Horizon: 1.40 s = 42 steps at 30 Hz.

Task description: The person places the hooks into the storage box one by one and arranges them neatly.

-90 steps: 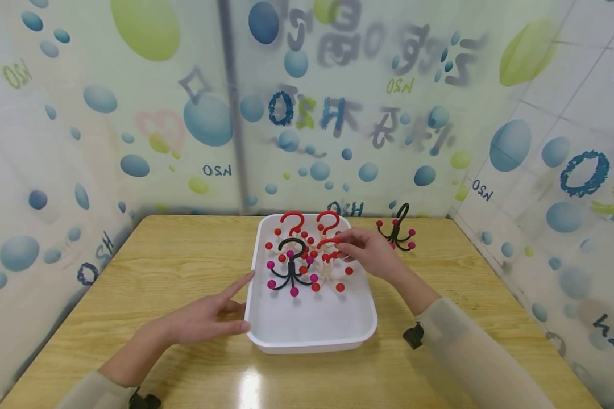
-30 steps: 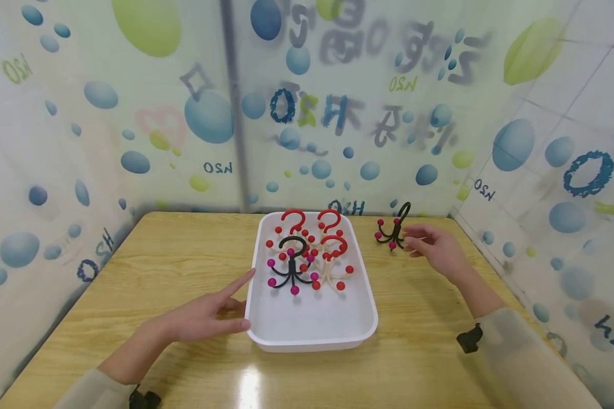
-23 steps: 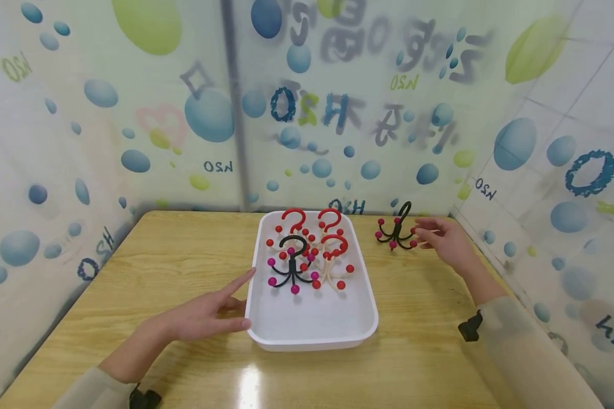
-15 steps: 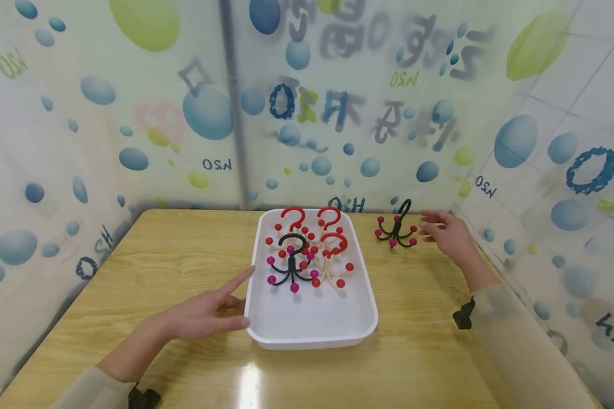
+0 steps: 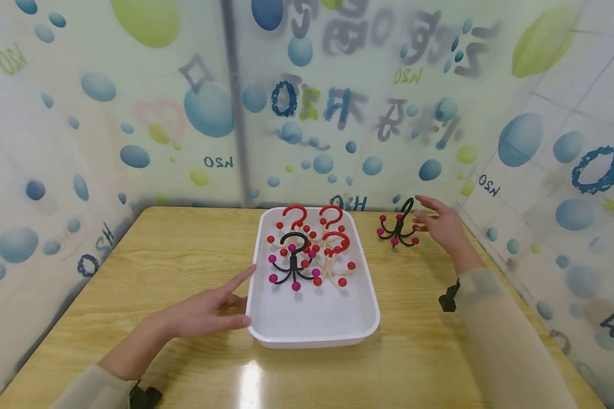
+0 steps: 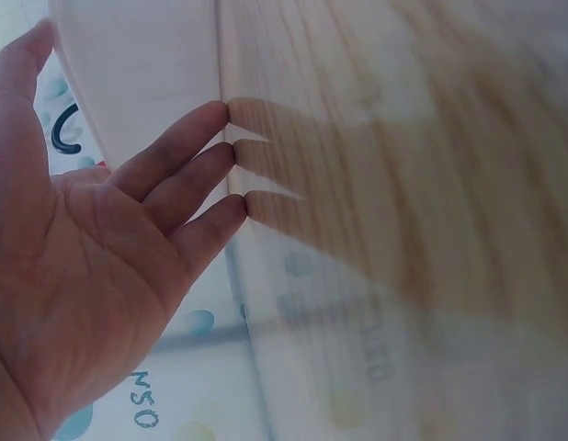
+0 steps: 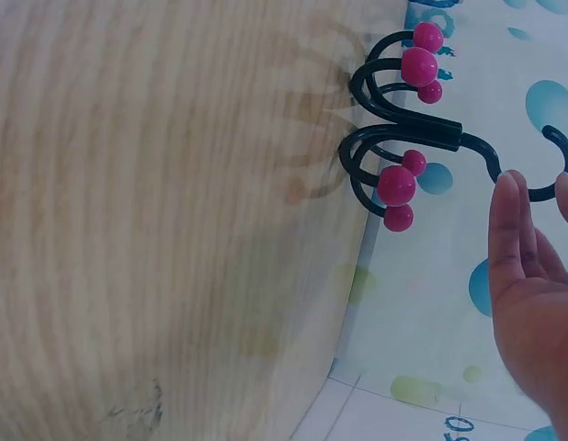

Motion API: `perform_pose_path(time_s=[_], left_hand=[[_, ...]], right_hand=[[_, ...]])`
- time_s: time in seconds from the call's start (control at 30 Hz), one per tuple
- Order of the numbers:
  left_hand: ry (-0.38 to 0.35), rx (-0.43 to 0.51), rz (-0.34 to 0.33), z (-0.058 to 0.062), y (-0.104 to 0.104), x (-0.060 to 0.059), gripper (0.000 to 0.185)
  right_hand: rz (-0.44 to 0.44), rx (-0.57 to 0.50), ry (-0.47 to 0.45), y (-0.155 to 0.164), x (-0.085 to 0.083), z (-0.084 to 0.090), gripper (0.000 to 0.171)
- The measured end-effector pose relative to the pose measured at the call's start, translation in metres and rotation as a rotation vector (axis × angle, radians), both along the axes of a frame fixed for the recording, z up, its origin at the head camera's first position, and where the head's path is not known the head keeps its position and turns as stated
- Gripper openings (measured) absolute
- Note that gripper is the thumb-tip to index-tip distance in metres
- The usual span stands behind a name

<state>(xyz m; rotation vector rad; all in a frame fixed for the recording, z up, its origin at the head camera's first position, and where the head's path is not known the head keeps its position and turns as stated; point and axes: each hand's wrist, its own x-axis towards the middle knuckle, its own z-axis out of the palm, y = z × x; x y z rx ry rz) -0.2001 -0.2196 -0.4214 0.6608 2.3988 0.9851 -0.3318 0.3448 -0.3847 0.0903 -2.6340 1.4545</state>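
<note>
My left hand [image 5: 199, 313] rests against the left side of a white tray [image 5: 312, 321], thumb and index finger at its rim. In the left wrist view its other fingers extend with tips near the wooden tabletop. A black multi-arm hook hanger [image 5: 399, 226] with pink ball tips stands upright on the table, right of the tray. Beside its curved top is my right hand [image 5: 444, 230], fingers nearly straight. The right wrist view puts thumb and fingertips close around the curved hook [image 7: 544, 193], without a grip. The tray holds another black hanger [image 5: 293, 262] and several pale, red-hooked hangers [image 5: 347, 243].
The wooden table [image 5: 184, 250] ends at a patterned curtain [image 5: 204, 142] behind, with similarly printed walls at left and right. The tray's front part shows a bare white bottom. Dark straps with small devices [image 5: 447, 298] sit at both wrists.
My right hand has left the red-hooked hanger in the tray, moved right to the black hanger on the table, then risen toward its curved top. The left hand has stayed at the tray.
</note>
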Motion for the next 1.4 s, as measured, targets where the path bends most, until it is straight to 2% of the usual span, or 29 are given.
perform_pose_path(time_s=[0.3, 0.4, 0.53, 0.97, 1.2, 1.4], left_hand=[[0.002, 0.002, 0.0, -0.001, 0.0, 0.0, 0.1], [0.01, -0.003, 0.001, -0.001, -0.001, -0.001, 0.1], [0.01, -0.009, 0.002, 0.001, 0.0, -0.001, 0.1], [0.008, 0.008, -0.002, 0.001, 0.0, 0.001, 0.1], [0.003, 0.007, -0.002, 0.002, 0.0, 0.0, 0.1], [-0.006, 0.014, -0.001, 0.001, 0.0, 0.001, 0.1]], right_hand=[[0.034, 0.023, -0.065, -0.009, -0.012, 0.003, 0.058], [0.043, 0.007, -0.052, -0.009, -0.014, 0.002, 0.058], [0.014, -0.022, -0.011, -0.008, -0.013, 0.0, 0.054], [-0.102, -0.025, 0.008, -0.009, -0.009, 0.0, 0.046], [-0.116, -0.05, 0.009, -0.008, -0.004, 0.002, 0.046], [-0.114, -0.065, 0.048, -0.009, 0.008, 0.009, 0.046]])
